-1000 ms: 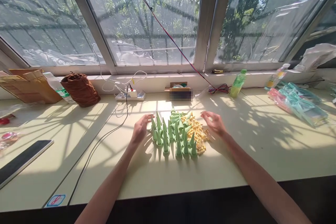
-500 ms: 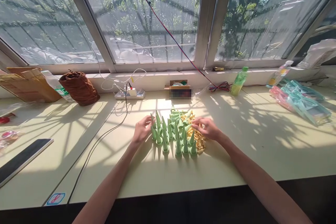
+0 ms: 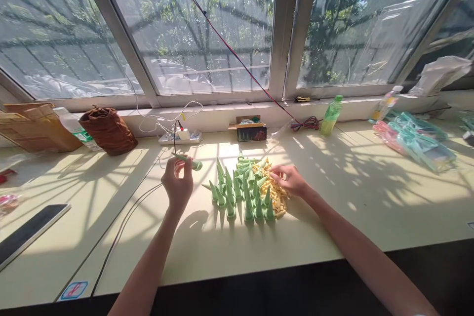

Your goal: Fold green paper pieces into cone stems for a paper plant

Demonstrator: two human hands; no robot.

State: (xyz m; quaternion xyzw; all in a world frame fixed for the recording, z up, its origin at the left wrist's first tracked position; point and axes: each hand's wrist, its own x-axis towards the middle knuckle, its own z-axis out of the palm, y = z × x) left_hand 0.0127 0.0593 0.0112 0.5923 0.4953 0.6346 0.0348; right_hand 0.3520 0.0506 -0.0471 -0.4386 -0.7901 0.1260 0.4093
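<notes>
My left hand (image 3: 178, 181) is raised above the table, its thumb and fingers closed on a green pointed cone (image 3: 196, 164) that lies almost level. To its right, several more green cones (image 3: 229, 192) stand upright in a cluster, some leaning or lying down. My right hand (image 3: 290, 180) is at the far right of the cluster, over a heap of small yellow pieces (image 3: 280, 202). Its fingers are drawn together at the heap's edge; whatever they pinch is hidden.
Behind the cones stands a small open box (image 3: 252, 132). A power strip (image 3: 180, 137), a brown cloth bag (image 3: 108, 130) and a green bottle (image 3: 331, 115) line the window side. On the left lie a phone (image 3: 31, 232) and a black cable (image 3: 122, 227); teal plastic items (image 3: 425, 140) are at right.
My left hand has lifted a green cone from the cluster's left side and moved up and left with it. The right hand stays at the yellow pieces. The view has shifted slightly.
</notes>
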